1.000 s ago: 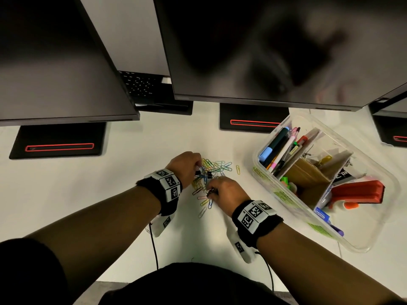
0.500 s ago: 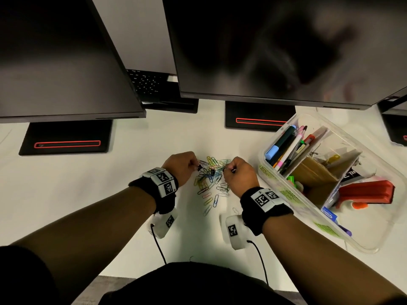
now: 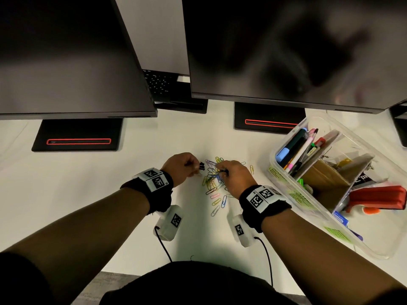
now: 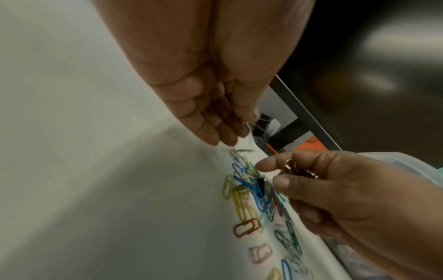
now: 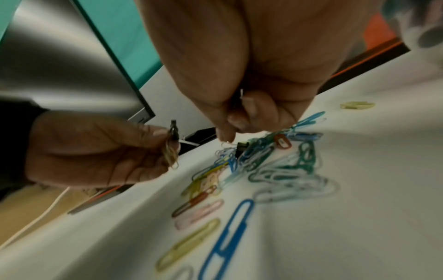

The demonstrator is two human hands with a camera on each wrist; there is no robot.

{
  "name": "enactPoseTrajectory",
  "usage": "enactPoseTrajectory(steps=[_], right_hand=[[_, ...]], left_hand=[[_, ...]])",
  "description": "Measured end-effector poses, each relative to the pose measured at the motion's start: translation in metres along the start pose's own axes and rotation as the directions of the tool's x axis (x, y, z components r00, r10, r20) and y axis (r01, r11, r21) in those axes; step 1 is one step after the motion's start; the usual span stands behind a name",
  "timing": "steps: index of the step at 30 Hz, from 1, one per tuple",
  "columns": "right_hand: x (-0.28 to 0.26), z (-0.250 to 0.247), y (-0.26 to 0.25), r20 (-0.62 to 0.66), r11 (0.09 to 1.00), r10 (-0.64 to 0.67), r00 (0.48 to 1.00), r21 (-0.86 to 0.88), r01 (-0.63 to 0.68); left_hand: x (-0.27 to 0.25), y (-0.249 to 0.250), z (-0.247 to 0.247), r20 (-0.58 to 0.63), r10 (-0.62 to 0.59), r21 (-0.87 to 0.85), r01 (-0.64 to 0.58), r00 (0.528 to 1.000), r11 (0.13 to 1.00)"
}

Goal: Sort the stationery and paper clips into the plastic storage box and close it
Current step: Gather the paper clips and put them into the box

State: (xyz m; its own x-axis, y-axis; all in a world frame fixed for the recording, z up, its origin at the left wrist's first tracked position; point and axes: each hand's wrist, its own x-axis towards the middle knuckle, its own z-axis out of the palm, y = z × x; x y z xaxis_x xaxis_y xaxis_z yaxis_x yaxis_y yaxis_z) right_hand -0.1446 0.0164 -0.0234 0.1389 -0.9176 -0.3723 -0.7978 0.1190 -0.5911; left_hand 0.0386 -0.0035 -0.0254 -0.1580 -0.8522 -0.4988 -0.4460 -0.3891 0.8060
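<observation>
Coloured wire paper clips (image 3: 214, 183) in blue, green, yellow, pink and red lie in a loose tangle at the centre of the head view on the white worktop (image 3: 66, 194), with a few strays trailing toward the lower edge. A small black binder clip (image 5: 242, 148) sits in the tangle. The left hand (image 3: 179, 167) pinches a black binder clip (image 3: 201, 166) between thumb and fingertips, just left of the pile; the right hand (image 3: 236, 176) is curled over the pile's right side, pinching metal clips (image 4: 296, 169). The clear plastic storage box (image 3: 308, 208) stands open at the right of the frame, holding pens, card dividers and a red stapler. Bare worktop stretches left of the hands; two dark monitors (image 3: 66, 58) overhang the upper frame. Compared with half a second ago, the right hand has dropped slightly lower onto the pile, while the left hand remains at its left edge.
</observation>
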Motion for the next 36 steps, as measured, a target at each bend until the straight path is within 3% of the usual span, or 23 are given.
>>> enactPoseTrajectory(steps=[5, 10, 17, 22, 25, 30, 36], right_hand=[[-0.001, 0.002, -0.006, 0.027, 0.997, 0.014, 1.0, -0.081, -0.012], [-0.015, -0.015, -0.018, -0.12, 1.0, 0.028, 0.992, 0.008, -0.028], [-0.062, -0.096, -0.029, -0.269, 0.989, 0.047, 0.962, 0.145, -0.008], [-0.085, -0.169, 0.014, -0.374, 0.964, 0.267, 0.888, 0.116, -0.241], [-0.089, -0.196, 0.045, -0.351, 0.93, 0.355, 0.867, 0.034, -0.367], [-0.084, -0.213, 0.07, -0.317, 0.877, 0.48, 0.818, 0.175, -0.447], [-0.086, -0.207, 0.068, -0.27, 0.865, 0.463, 0.844, 0.345, -0.364]], left_hand=[[-0.006, 0.009, 0.006, 0.045, -0.02, -0.17, 0.027, 0.999, 0.985], [-0.012, 0.038, 0.009, 0.076, -0.014, -0.185, 0.028, 0.997, 0.982], [-0.018, 0.13, 0.042, 0.129, 0.218, -0.108, -0.205, 0.967, 0.973], [-0.013, 0.189, 0.102, 0.214, 0.3, -0.066, -0.293, 0.93, 0.954], [-0.005, 0.213, 0.151, 0.272, 0.279, 0.073, -0.308, 0.921, 0.948], [0.002, 0.239, 0.195, 0.297, 0.296, 0.341, -0.39, 0.908, 0.855], [0.004, 0.221, 0.166, 0.256, 0.325, 0.237, -0.385, 0.91, 0.892]])
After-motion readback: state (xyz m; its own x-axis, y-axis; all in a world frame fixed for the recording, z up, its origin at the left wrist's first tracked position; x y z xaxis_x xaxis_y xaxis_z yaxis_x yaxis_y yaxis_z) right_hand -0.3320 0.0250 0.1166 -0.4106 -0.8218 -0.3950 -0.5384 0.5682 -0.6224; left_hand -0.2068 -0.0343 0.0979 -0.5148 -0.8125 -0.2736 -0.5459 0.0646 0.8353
